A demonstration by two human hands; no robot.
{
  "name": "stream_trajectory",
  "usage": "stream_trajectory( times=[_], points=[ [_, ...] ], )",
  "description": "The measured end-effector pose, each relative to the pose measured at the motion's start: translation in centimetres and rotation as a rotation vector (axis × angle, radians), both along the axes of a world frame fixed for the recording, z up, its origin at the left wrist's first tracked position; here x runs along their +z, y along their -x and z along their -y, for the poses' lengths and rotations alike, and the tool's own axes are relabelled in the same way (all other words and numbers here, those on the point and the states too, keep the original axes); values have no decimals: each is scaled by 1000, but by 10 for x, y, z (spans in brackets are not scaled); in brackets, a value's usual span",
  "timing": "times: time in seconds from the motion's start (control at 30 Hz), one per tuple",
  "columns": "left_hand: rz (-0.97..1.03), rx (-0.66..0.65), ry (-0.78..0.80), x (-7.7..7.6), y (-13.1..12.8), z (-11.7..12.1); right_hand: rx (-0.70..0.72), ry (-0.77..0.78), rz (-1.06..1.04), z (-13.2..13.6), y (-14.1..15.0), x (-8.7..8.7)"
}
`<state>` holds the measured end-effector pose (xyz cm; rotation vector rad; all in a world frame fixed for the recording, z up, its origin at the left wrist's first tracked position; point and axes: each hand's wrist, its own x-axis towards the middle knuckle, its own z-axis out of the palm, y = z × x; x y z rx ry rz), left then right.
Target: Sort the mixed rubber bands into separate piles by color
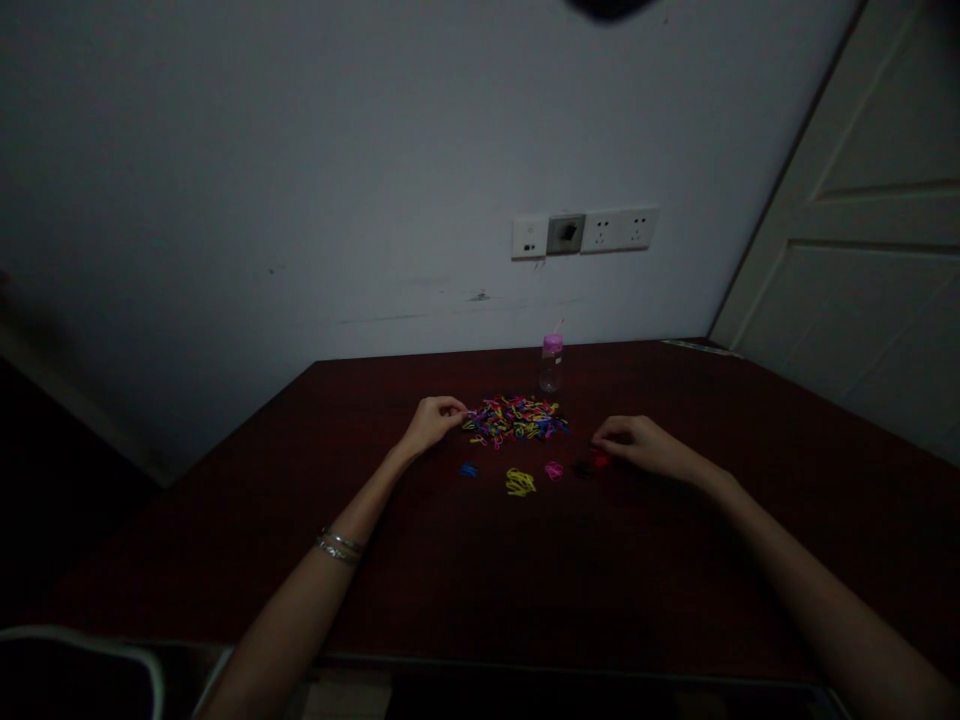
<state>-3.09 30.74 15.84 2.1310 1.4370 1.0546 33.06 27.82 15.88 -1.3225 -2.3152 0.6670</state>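
From here I have the left hand (435, 422) at the left edge of the multicoloured loop pile (517, 420) on the table (645, 580), the right hand (643, 443) by the red loops (601, 458), both with fingertips together, holding what, I can't tell.

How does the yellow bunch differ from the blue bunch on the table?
The yellow bunch spreads wider; the blue bunch is smaller. The blue bunch lies nearer the left hand than the yellow bunch does. Both are single-coloured and lie apart from the mixed pile.
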Motion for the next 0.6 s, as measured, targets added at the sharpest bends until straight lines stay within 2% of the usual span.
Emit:
stream_trajectory(
  times=[0.17,0.33,0.6],
  points=[
    [1,-6,-15,0,4,-2,-2,-8,1,1,0,0],
    [55,-27,32,0,3,-2,14,-34,14,3,7,3],
    [248,41,127,3,-7,3,202,-122,4,-9,48,22]
  ],
)
